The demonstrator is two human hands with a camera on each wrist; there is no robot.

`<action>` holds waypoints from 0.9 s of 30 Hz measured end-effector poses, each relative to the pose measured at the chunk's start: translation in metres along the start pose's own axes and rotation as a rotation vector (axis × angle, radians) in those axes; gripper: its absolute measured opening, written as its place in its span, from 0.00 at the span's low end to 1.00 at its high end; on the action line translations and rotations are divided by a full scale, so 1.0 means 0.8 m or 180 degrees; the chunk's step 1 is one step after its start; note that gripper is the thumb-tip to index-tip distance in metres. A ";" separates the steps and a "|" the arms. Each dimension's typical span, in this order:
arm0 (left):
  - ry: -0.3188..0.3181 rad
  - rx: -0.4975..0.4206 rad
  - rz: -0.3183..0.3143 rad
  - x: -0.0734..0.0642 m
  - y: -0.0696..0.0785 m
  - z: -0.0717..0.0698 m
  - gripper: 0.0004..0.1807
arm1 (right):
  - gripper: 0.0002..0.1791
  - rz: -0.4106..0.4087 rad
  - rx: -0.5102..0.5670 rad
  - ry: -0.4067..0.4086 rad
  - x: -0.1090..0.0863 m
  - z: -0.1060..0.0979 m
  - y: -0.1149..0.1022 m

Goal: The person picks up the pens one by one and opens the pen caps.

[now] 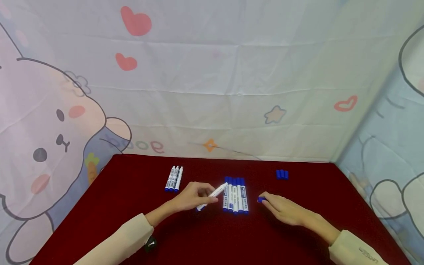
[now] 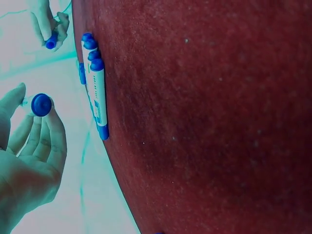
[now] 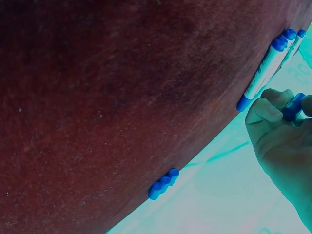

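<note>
My left hand (image 1: 193, 197) pinches a white marker (image 1: 215, 192) between thumb and fingers, its uncapped white tip pointing up and to the right. In the left wrist view the marker's blue end (image 2: 41, 105) faces the camera. A blue marker cap (image 1: 261, 199) is held between the thumb and fingers of my right hand (image 1: 285, 209); the cap also shows in the right wrist view (image 3: 293, 107). Between the hands, a row of several capped markers (image 1: 235, 197) lies side by side on the cloth, and the held marker's tip overlaps the row's left edge in the head view.
Three uncapped markers (image 1: 173, 179) lie together at the back left of the dark red tablecloth (image 1: 205, 243). Three loose blue caps (image 1: 282, 174) sit at the back right. A small dark round object (image 1: 150, 244) is by the left sleeve. A printed curtain (image 1: 238, 73) hangs behind.
</note>
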State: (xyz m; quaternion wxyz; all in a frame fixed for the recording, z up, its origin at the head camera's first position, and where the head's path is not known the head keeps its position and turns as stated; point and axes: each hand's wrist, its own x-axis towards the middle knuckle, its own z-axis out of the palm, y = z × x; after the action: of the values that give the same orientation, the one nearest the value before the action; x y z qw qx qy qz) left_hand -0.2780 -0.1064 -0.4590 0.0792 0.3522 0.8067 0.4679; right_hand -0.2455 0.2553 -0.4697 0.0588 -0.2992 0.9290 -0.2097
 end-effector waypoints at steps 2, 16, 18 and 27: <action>0.0102 -0.0048 0.0005 0.000 -0.001 -0.001 0.13 | 0.22 0.0000 0.0009 -0.0033 0.000 0.000 0.001; 0.0635 -0.0258 -0.0193 -0.002 -0.011 -0.008 0.19 | 0.21 -0.0034 0.0129 -0.0178 0.000 0.000 0.000; 0.0676 -0.0261 -0.0273 -0.004 -0.012 -0.010 0.20 | 0.21 -0.0028 0.0142 -0.0193 0.000 0.000 0.000; 0.0960 -0.0331 -0.0482 -0.009 -0.016 -0.025 0.25 | 0.20 -0.0065 0.0135 -0.0188 -0.001 0.000 -0.001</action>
State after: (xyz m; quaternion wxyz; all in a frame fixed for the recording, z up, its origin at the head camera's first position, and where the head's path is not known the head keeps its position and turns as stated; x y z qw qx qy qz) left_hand -0.2880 -0.1295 -0.4595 0.0105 0.2117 0.8084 0.5491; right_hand -0.2445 0.2550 -0.4693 0.0904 -0.3134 0.9191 -0.2210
